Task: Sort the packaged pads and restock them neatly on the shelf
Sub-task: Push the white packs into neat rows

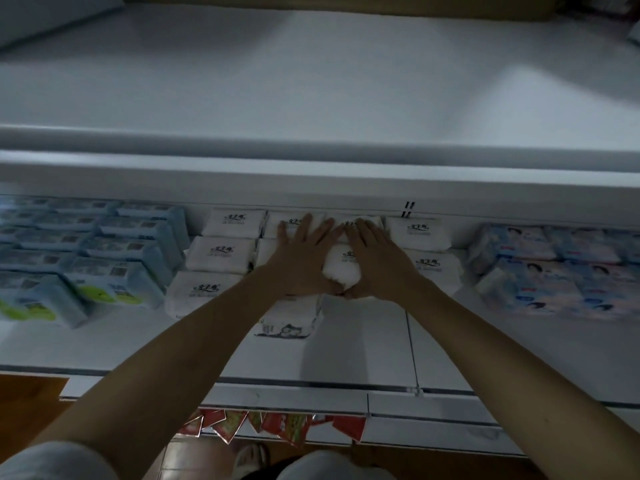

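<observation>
Both hands are lying flat with straight fingers on a white pad pack [341, 271] on the shelf [363, 348]: left hand [301, 258] pressing its left side, right hand [375, 261] its right. Around it about nine white packs are showing.

The soft plastic pad packs [231, 223] in the middle were white with small dark printed logos. The boxy packs at left [114, 282] were pale blue with lime-green patches. The flat packs at right [540, 289] were light blue and pink. The metal shelf [363, 344] was white. Red foil sachets [277, 426] hung nearest.
</observation>
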The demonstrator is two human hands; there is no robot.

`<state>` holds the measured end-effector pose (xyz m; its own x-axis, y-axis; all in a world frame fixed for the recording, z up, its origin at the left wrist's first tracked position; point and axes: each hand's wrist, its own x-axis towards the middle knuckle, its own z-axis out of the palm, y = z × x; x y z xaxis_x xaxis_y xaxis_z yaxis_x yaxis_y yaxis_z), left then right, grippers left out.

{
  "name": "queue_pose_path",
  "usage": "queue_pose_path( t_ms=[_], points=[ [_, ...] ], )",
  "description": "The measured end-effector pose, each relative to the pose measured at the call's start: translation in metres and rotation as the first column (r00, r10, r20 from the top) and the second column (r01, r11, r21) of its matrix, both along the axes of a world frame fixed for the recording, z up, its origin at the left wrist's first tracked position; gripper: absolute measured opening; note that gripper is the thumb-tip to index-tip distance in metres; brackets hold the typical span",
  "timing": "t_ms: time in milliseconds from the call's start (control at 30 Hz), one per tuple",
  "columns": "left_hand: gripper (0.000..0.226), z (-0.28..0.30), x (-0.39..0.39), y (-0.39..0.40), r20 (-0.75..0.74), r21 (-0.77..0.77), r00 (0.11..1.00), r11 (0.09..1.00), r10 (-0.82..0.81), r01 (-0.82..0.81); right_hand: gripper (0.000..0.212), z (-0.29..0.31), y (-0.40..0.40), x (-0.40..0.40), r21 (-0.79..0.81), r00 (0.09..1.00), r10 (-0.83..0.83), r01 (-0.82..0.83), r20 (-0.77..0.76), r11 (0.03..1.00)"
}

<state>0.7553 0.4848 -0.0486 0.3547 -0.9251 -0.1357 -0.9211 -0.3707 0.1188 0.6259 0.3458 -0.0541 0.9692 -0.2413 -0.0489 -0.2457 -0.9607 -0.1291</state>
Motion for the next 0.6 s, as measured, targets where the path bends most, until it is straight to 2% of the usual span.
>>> queue_pose_path(
  t_ms=[100, 200, 300, 367, 467, 600],
  points=[
    [0.120, 0.004, -0.001, -0.002, 0.002, 0.043, 1.000, 0.999, 0.003, -0.003, 0.139, 0.016, -0.007, -0.018, 0.036, 1.000, -0.005, 0.005, -0.023, 0.999],
    [0.123, 0.012, -0.005, -0.009, 0.015, 0.087, 1.000, 0.996, 0.003, -0.004, 0.139, 0.027, -0.037, -0.046, 0.071, 0.988, -0.148, 0.151, -0.040, 0.986],
    [0.125, 0.012, -0.014, -0.017, 0.020, 0.113, 1.000, 0.994, 0.000, -0.002, 0.133, 0.029, -0.061, -0.079, 0.121, 0.952, -0.273, 0.290, -0.136, 0.949],
    [0.127, 0.010, -0.016, -0.021, 0.065, 0.131, 0.998, 0.991, 0.003, -0.011, 0.128, 0.020, -0.058, -0.079, 0.099, 0.967, -0.227, 0.239, -0.119, 0.966],
    [0.126, 0.007, -0.014, -0.024, 0.117, 0.119, 0.993, 0.993, 0.004, -0.018, 0.126, 0.002, -0.053, -0.061, 0.033, 0.992, -0.123, 0.122, 0.024, 0.992],
    [0.127, 0.006, -0.016, -0.024, 0.085, 0.127, 0.996, 0.992, 0.002, -0.013, 0.135, -0.008, -0.059, -0.068, 0.057, 0.994, -0.109, 0.109, -0.001, 0.992]
  ],
)
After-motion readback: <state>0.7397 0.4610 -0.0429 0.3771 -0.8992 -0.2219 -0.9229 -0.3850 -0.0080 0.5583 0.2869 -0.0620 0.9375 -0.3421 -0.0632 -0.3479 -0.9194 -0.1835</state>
